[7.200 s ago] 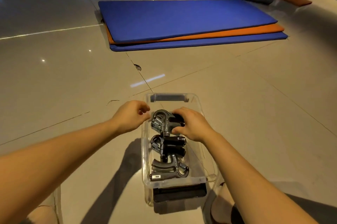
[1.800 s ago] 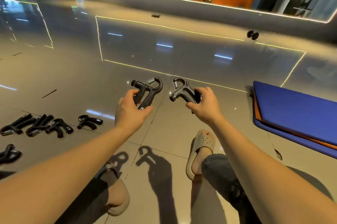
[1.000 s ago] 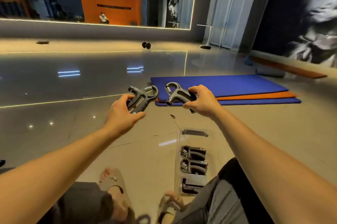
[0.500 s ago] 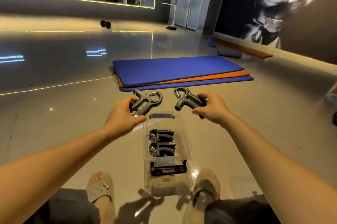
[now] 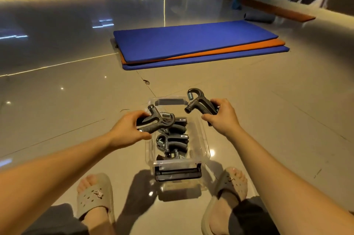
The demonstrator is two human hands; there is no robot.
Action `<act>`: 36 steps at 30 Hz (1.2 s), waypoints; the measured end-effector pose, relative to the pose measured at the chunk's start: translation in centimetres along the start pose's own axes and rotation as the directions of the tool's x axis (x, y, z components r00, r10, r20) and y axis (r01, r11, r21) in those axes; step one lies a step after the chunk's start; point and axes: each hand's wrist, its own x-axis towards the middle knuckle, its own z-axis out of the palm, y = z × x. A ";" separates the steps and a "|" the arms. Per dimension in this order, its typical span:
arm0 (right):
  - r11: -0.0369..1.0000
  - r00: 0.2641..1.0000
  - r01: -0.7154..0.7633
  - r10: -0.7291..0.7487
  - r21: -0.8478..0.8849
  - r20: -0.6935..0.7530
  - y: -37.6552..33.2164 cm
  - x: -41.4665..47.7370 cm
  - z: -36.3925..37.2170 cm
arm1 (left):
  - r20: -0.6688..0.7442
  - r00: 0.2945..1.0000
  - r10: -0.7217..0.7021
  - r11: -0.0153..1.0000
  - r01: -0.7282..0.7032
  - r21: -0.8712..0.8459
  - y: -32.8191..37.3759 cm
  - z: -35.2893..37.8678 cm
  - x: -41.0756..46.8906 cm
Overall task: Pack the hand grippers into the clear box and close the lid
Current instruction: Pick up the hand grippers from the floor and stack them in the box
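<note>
While hovering at frame centre over the clear box [image 5: 203,139], the left hand [image 5: 127,132] and right hand [image 5: 222,115] are each clasping a hand gripper [image 5: 158,121] by its handles, ready for loading.

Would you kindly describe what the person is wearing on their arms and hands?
Nothing is worn there: the left hand and right hand are ungloved, with no ring seen, and the left forearm and right forearm are bare to the frame edge, without sleeve, watch or bracelet.
</note>
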 end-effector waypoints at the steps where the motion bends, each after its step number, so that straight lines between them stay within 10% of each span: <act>1: 1.000 1.000 -0.014 0.014 0.000 0.005 0.4 0.7 0.3 | 0.026 1.000 -0.008 1.000 0.008 -0.009 -0.2 0.5 0.5; 11: 0.998 0.997 -0.052 0.054 -0.046 0.048 5.0 5.7 3.5 | 0.261 0.961 0.094 0.857 -0.211 0.470 -1.6 6.8 5.5; 36: 0.993 0.989 -0.119 0.118 -0.001 0.094 8.7 11.5 6.3 | 0.594 0.772 -0.226 0.935 0.002 0.354 -3.5 15.1 8.6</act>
